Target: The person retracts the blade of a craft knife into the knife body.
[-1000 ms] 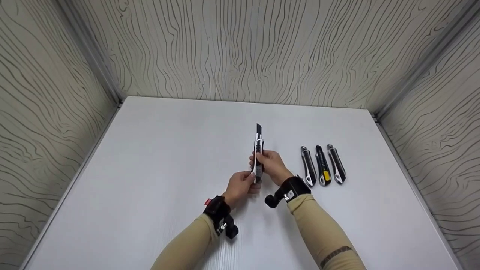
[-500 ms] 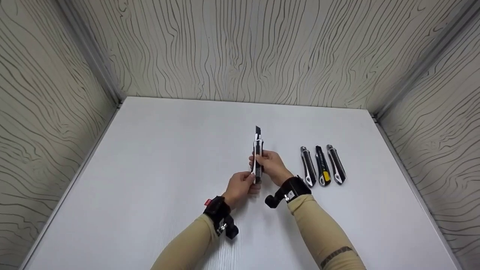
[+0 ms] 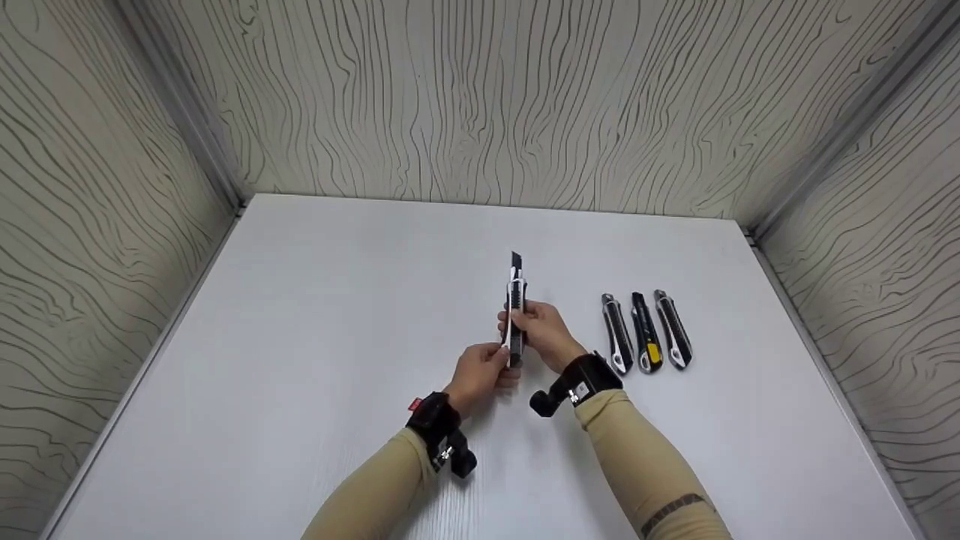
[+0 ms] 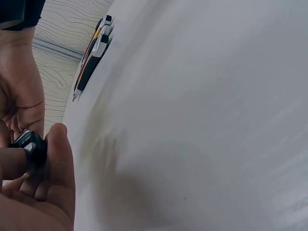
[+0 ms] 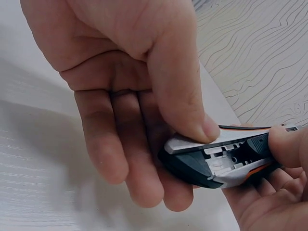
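Both hands hold a utility knife (image 3: 517, 294) with silver and black body and orange trim, upright in the head view. Its dark blade (image 3: 516, 261) sticks out at the far end. My left hand (image 3: 478, 373) pinches the rear end between thumb and fingers. Around the middle of the body, my right hand (image 3: 549, 331) grips it, thumb on the black slider (image 5: 258, 146). The right wrist view shows the open slot behind that slider. In the left wrist view the knife's black end (image 4: 34, 150) shows between the fingers, the rest mostly hidden.
To the right on the white table (image 3: 315, 300), three more utility knives lie side by side: a silver-black one (image 3: 617, 334), a black one with a yellow part (image 3: 646, 332) and another silver-black one (image 3: 673, 328). Patterned walls (image 3: 480, 97) surround the table's back and sides.
The right thumb has slid slightly back along the knife, and the blade tip sits a little lower than a second ago. Both hands otherwise keep their places.
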Available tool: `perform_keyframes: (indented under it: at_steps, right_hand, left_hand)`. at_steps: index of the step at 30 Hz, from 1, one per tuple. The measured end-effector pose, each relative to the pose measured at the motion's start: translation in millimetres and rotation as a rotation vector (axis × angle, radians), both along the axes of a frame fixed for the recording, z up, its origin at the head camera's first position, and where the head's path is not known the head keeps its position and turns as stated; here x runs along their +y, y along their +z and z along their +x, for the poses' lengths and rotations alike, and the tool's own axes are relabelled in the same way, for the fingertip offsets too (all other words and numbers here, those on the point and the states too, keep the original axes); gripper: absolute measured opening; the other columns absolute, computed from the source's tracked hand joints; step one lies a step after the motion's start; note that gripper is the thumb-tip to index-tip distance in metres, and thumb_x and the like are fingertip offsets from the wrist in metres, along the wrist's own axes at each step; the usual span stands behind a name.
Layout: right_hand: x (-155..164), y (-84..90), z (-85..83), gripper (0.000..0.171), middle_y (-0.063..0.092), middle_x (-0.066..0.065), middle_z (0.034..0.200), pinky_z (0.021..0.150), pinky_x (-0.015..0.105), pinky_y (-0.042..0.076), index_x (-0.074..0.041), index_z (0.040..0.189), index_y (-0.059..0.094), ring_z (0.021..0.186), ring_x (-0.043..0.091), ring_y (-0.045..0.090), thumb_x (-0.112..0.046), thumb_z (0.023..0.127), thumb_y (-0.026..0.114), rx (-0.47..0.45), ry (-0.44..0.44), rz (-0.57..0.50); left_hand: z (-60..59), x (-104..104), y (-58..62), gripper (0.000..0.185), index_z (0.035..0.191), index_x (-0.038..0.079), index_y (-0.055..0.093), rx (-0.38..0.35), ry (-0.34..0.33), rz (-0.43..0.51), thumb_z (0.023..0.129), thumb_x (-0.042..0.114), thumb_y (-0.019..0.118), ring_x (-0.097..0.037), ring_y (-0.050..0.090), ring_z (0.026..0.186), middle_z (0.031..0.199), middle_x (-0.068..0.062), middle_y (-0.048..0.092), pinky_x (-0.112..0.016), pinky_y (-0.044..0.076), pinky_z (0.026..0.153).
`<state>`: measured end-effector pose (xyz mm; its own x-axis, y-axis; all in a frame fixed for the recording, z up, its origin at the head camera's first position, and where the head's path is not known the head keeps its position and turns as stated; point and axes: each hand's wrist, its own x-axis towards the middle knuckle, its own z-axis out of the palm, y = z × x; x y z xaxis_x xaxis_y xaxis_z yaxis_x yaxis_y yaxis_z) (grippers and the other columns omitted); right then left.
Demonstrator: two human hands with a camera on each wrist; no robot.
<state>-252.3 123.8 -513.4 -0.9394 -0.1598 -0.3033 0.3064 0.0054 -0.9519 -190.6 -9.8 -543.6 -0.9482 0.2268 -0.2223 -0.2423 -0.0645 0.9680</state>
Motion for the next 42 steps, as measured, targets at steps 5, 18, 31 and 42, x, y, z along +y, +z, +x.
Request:
perform_keyframes:
  at_steps: [5, 18, 31, 42]
  right_hand:
    - [0.3, 0.1, 0.3, 0.03, 0.069, 0.012, 0.104, 0.083, 0.026, 0.056, 0.012, 0.125, 0.051, 0.087, 0.013, 0.067, -0.003, 0.1, 0.049, 0.007, 0.007, -0.008]
    - [1.9, 1.0, 0.9, 0.031, 0.064, 0.024, 0.121, 0.086, 0.028, 0.054, 0.011, 0.128, 0.049, 0.093, 0.013, 0.066, -0.001, 0.1, 0.047, 0.015, 0.045, 0.026]
    - [3.4, 2.4, 1.2, 0.033, 0.058, 0.029, 0.128, 0.092, 0.03, 0.054, 0.012, 0.13, 0.047, 0.096, 0.014, 0.066, 0.0, 0.099, 0.047, 0.017, 0.082, 0.025]
    - [4.6, 1.1, -1.7, 0.038, 0.061, 0.025, 0.128, 0.091, 0.029, 0.054, 0.013, 0.133, 0.045, 0.096, 0.013, 0.067, 0.0, 0.098, 0.049, 0.02, 0.091, 0.018]
  left_hand:
    - [-0.4, 0.7, -1.2, 0.025, 0.098, -0.009, 0.061, 0.003, 0.006, -0.005, 0.101, 0.01, 0.045, -0.015, 0.063, 0.066, 0.078, -0.012, 0.065, -0.035, 0.06, 0.068]
    - [-0.5, -0.1, -0.2, 0.024, 0.098, -0.008, 0.061, -0.013, 0.006, -0.012, 0.101, 0.009, 0.045, -0.015, 0.066, 0.071, 0.086, -0.016, 0.068, -0.037, 0.062, 0.073]
    - [-2.9, -1.7, -0.7, 0.027, 0.1, -0.01, 0.062, -0.006, 0.011, -0.027, 0.101, 0.011, 0.045, -0.016, 0.067, 0.072, 0.09, -0.022, 0.069, -0.039, 0.062, 0.075]
    - [0.9, -7.0, -1.8, 0.03, 0.107, -0.01, 0.059, -0.04, -0.068, 0.058, 0.104, 0.016, 0.044, -0.014, 0.066, 0.075, 0.092, -0.017, 0.068, -0.03, 0.06, 0.071]
